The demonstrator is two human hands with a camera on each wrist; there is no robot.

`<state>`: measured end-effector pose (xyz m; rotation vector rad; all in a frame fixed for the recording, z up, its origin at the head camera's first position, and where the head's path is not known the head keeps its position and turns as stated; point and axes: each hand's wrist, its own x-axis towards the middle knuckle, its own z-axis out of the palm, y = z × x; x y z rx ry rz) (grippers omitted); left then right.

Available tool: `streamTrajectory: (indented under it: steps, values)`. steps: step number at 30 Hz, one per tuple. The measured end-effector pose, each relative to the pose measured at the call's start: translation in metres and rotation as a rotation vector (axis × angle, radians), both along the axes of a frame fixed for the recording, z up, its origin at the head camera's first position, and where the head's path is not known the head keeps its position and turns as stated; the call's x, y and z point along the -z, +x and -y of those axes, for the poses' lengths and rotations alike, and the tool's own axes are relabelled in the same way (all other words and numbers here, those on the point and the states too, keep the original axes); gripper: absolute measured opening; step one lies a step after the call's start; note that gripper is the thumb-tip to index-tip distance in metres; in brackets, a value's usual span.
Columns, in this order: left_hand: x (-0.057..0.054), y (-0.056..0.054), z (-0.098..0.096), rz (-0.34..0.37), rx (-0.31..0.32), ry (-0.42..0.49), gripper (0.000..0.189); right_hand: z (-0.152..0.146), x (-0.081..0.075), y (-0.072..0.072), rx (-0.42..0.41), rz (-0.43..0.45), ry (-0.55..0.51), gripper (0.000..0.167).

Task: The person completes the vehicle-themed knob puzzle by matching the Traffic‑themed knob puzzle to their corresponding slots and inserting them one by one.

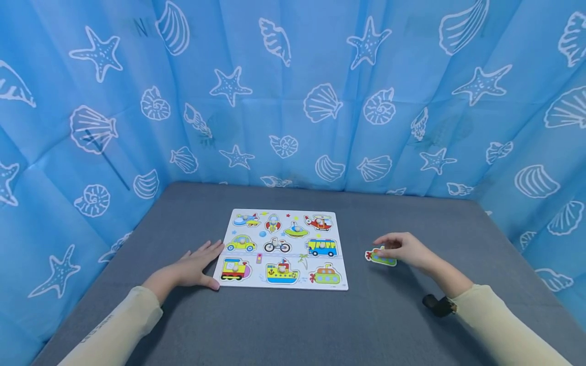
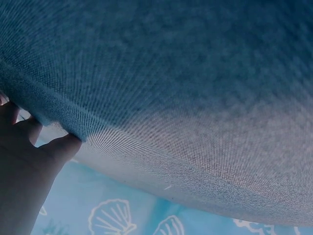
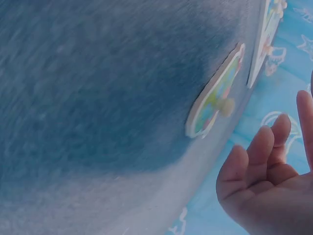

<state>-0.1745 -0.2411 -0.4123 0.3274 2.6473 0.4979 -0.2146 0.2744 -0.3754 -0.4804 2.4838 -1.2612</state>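
Observation:
A white wooden knob puzzle board (image 1: pixel 293 258) with vehicle pictures lies on the table in the head view. My left hand (image 1: pixel 197 267) rests at its left edge with fingers spread and thumb by the lower corner. To the right of the board, a green and orange submarine puzzle piece (image 1: pixel 382 257) lies flat on the cloth. Just over it is my right hand (image 1: pixel 407 250). In the right wrist view the fingers (image 3: pixel 259 149) stand apart from the piece's round knob (image 3: pixel 225 106). The board's lower right corner shows a submarine picture (image 1: pixel 326 276) without a knob.
Grey cloth (image 1: pixel 284 325) covers the table. A blue curtain (image 1: pixel 284 127) with white shells and starfish surrounds its back and sides. A dark wrist device (image 1: pixel 438 306) sits at the right sleeve's cuff.

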Motion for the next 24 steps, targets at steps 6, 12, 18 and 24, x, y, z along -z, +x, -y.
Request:
streamTrajectory:
  steps: [6,12,18,24]
  values:
    - [-0.001,0.001,0.000,-0.005,0.006,0.005,0.112,-0.010,0.004,-0.004,-0.010,0.028,0.058,0.037]
    - [-0.002,0.002,-0.001,0.005,0.007,0.014,0.113,-0.016,0.010,-0.008,0.000,0.064,0.093,0.038]
    - [-0.005,0.004,-0.002,-0.003,0.007,0.025,0.112,-0.020,0.016,-0.015,0.066,0.166,0.129,0.039]
    - [-0.006,0.004,-0.002,-0.006,0.011,0.020,0.112,-0.018,0.017,-0.021,0.099,0.200,0.149,0.036]
